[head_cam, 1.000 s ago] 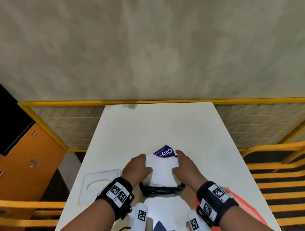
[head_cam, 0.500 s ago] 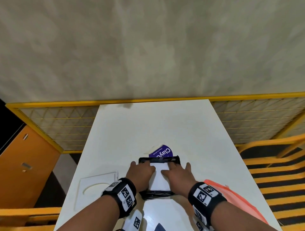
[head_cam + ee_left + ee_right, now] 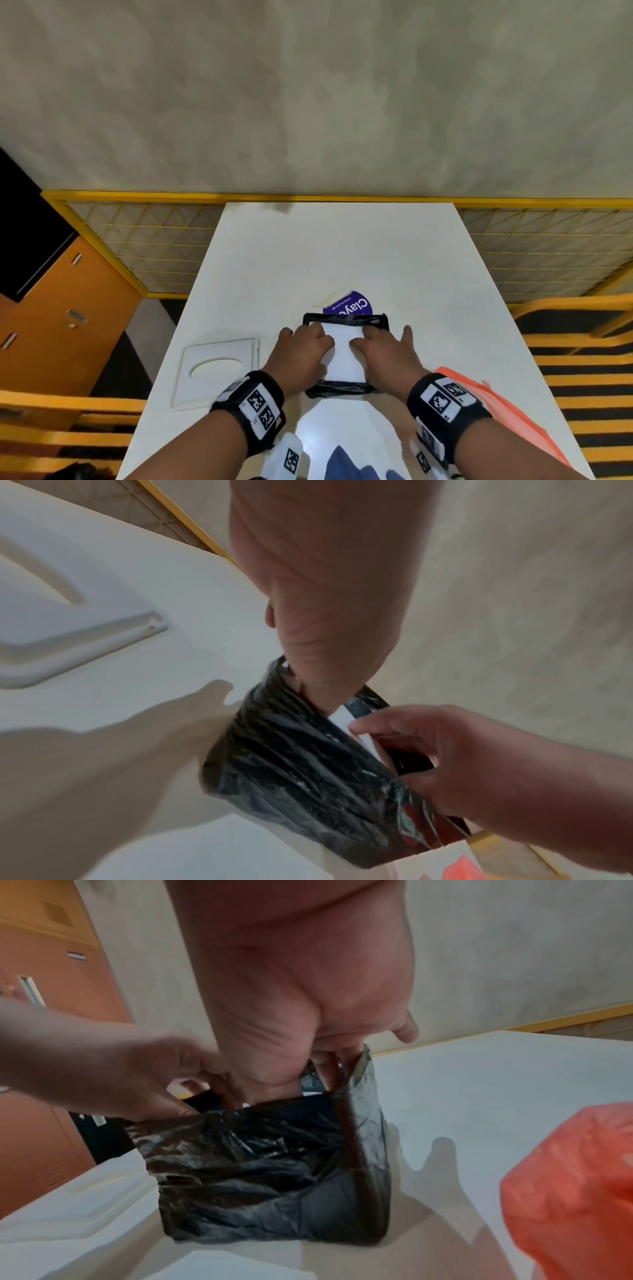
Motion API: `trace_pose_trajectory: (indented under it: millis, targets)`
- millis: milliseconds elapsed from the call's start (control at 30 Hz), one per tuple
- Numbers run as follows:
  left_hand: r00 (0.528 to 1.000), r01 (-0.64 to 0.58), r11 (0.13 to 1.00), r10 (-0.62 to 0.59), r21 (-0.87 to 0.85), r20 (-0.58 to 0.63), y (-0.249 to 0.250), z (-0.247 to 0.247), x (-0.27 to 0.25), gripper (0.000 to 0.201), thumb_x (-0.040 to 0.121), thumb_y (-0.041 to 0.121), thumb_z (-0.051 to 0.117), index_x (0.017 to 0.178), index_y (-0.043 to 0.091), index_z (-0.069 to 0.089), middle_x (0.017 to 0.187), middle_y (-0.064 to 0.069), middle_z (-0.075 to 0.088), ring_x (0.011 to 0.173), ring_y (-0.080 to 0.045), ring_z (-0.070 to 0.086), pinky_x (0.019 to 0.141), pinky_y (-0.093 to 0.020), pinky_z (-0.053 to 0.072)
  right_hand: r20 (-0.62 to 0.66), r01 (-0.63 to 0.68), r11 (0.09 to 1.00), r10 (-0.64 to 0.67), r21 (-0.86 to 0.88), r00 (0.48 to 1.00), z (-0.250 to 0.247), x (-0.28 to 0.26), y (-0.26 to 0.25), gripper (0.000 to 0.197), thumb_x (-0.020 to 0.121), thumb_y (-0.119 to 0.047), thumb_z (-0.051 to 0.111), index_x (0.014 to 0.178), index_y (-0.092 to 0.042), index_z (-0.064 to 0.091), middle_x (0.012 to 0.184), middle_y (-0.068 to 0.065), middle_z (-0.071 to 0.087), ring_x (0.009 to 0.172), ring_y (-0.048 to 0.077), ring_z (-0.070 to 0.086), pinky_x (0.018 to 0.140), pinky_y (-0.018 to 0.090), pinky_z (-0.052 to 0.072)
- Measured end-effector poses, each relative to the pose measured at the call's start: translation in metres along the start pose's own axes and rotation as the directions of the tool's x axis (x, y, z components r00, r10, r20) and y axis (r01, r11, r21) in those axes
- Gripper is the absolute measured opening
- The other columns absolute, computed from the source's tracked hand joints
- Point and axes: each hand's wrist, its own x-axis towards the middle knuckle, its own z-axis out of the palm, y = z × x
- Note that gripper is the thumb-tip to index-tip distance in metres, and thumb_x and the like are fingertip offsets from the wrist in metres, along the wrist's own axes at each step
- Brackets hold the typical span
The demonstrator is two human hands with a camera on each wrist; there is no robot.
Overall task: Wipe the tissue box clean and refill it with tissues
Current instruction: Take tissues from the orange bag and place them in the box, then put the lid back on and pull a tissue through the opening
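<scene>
The tissue box point(image 3: 339, 390), wrapped in black plastic, stands open-topped on the white table point(image 3: 342, 246) right in front of me. A white stack of tissues point(image 3: 344, 356) lies inside it. My left hand point(image 3: 305, 346) presses on the stack's left side, fingers dipping inside the box wall point(image 3: 274, 1164). On the stack's right side presses my right hand point(image 3: 380, 346), its little finger spread outside the rim. In the left wrist view only a sliver of the tissues point(image 3: 346, 718) shows between both hands above the black box point(image 3: 301, 764).
The box's white lid point(image 3: 215, 370) with an oval slot lies flat to the left. A purple pack point(image 3: 349, 305) lies just beyond the box. An orange plastic bag point(image 3: 479, 404) lies at the right near edge. A yellow mesh railing point(image 3: 137, 246) borders the table.
A second ago both hands held the tissue stack above the box. The stack has gone down inside, and the hands now press on top of it.
</scene>
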Motion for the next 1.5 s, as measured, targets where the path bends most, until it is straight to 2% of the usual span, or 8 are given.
trace_pose_trajectory:
  millis: [167,300,500,700,833,1033,1300,1500]
  targets:
    - [0.949,-0.085,0.948,-0.017,-0.308,-0.313,-0.020,0.019,-0.045,0.024,0.092,0.031,0.050,0.104,0.022,0.068,0.110,0.005,0.061,0.098,-0.018,0.057,0.078,-0.034,0.047,-0.201,0.075,0.950,-0.013,0.303,0.980,-0.008,-0.007,-0.018,0.034,0.089,-0.023,0.053,0.122,-0.026,0.060,0.121,-0.004,0.055,0.115,0.019,0.053,0.099,0.036,0.038]
    - [0.888,0.123,0.884,-0.301,-0.451,-0.348,-0.053,0.033,-0.072,0.020,0.092,0.021,0.061,0.110,0.020,0.070,0.113,0.004,0.059,0.102,-0.020,0.057,0.082,-0.036,0.052,-0.192,0.137,0.809,-0.030,0.572,0.981,-0.023,-0.002,-0.067,0.028,0.092,-0.022,0.056,0.120,-0.019,0.063,0.113,-0.001,0.061,0.101,0.016,0.061,0.086,0.025,0.048]
    - [0.635,0.696,0.480,-0.759,-0.533,0.144,-0.104,0.016,-0.104,0.053,0.092,0.032,0.064,0.141,0.025,0.047,0.142,-0.007,0.039,0.128,-0.034,0.040,0.105,-0.042,0.044,0.025,0.024,0.623,-0.069,0.782,0.997,-0.019,0.026,-0.150,0.030,0.087,-0.025,0.061,0.117,-0.019,0.061,0.106,-0.002,0.062,0.090,0.014,0.064,0.083,0.028,0.052]
    - [0.494,0.806,0.231,-0.771,-0.545,0.403,-0.135,0.023,-0.127,0.075,0.085,0.035,0.068,0.148,0.019,0.030,0.143,-0.015,0.031,0.132,-0.040,0.034,0.103,-0.047,0.044,0.289,-0.272,0.494,0.044,0.826,0.956,0.004,0.048,-0.190,0.052,0.085,-0.020,0.064,0.134,-0.012,0.046,0.128,0.007,0.054,0.107,0.019,0.054,0.091,0.029,0.045]
    - [0.490,0.783,0.193,-0.776,-0.591,0.397,-0.144,0.025,-0.130,0.080,0.088,0.035,0.067,0.152,0.018,0.023,0.148,-0.016,0.033,0.136,-0.040,0.032,0.104,-0.046,0.040,0.319,-0.325,0.474,0.096,0.818,0.943,0.014,0.054,-0.204,0.043,0.080,-0.021,0.064,0.119,-0.008,0.052,0.123,0.011,0.056,0.106,0.026,0.057,0.096,0.044,0.046]
    - [0.490,0.714,0.155,-0.808,-0.683,0.328,-0.160,0.018,-0.131,0.077,0.092,0.039,0.067,0.154,0.017,0.028,0.149,-0.018,0.034,0.134,-0.043,0.039,0.108,-0.048,0.043,0.284,-0.308,0.341,0.121,0.888,0.951,0.010,0.056,-0.209,0.058,0.083,-0.022,0.063,0.137,-0.020,0.045,0.134,-0.001,0.049,0.116,0.021,0.055,0.100,0.040,0.047]
    - [0.667,0.395,0.347,-0.745,-0.851,0.006,-0.140,-0.029,-0.096,0.037,0.102,0.031,0.052,0.134,0.014,0.057,0.125,-0.013,0.060,0.108,-0.027,0.059,0.100,-0.044,0.049,-0.012,-0.124,0.395,0.325,0.910,0.946,-0.038,0.031,-0.141,0.047,0.085,-0.010,0.059,0.131,-0.020,0.053,0.117,-0.002,0.057,0.101,0.014,0.055,0.080,0.022,0.043]
    - [0.801,0.327,0.419,-0.599,-0.847,0.012,-0.064,-0.045,-0.057,0.024,0.098,0.028,0.063,0.119,0.017,0.059,0.092,0.003,0.063,0.083,-0.011,0.061,0.072,-0.027,0.048,-0.084,-0.135,0.430,0.452,0.893,0.888,-0.041,-0.011,-0.050,0.039,0.078,-0.006,0.061,0.110,-0.028,0.060,0.104,-0.009,0.062,0.092,0.014,0.062,0.065,0.017,0.043]
